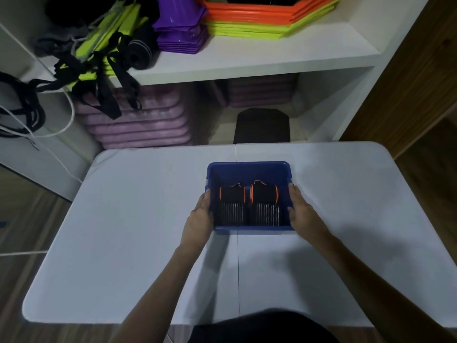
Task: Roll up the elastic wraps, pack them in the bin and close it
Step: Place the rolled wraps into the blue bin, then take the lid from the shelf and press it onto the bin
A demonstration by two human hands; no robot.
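Dim, cool indoor light falls from above; soft arm shadows spread across the bench point(138, 219). Wide-angle bending curves its edges; everything looks slightly soft.

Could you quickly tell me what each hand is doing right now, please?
Left hand: open, flat against the left wall of the blue bin.
Right hand: open, flat against its right wall.

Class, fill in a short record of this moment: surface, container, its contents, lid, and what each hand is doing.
surface: white table
container: blue bin, open on top
contents: four rolled wraps; two orange-edged behind, two striped in front
lid: none in view
left hand: flat against the bin's left side
right hand: flat against the bin's right side
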